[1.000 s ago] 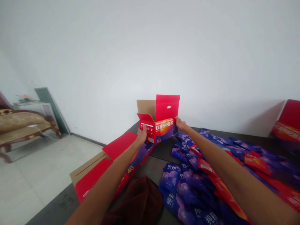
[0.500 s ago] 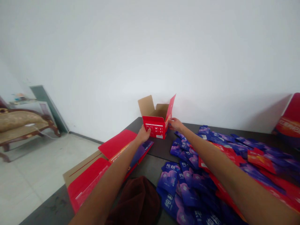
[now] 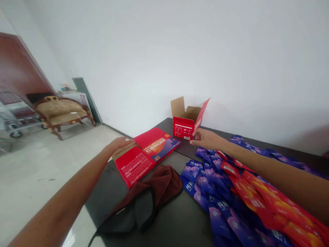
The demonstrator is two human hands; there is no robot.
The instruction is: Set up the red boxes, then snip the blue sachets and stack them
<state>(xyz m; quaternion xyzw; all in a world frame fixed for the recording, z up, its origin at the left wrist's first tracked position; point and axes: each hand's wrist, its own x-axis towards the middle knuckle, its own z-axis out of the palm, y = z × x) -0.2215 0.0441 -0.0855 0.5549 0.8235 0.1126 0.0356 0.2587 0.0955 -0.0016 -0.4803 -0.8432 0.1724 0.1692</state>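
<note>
An open red carton stands upright at the far end of the table, its flaps raised and brown cardboard inside. Close to its right front corner is my right hand, fingers bent and a little apart, holding nothing I can see. A flattened red carton with a blue and orange printed panel lies in front of it on the left. Over that one's brown flap at the left edge reaches my left hand, fingers stretched out; whether it touches the flap is unclear. Blue pouches spread below my right arm.
Red-orange pouches lie among the blue ones at right. A brown cloth item with black edging rests on the dark table. White wall rises behind. A carved sofa and a metal trolley stand on the floor at left.
My left hand has let go of the upright carton and moved left to the flattened one. My right hand has drawn slightly off the carton's side. The view has turned left.
</note>
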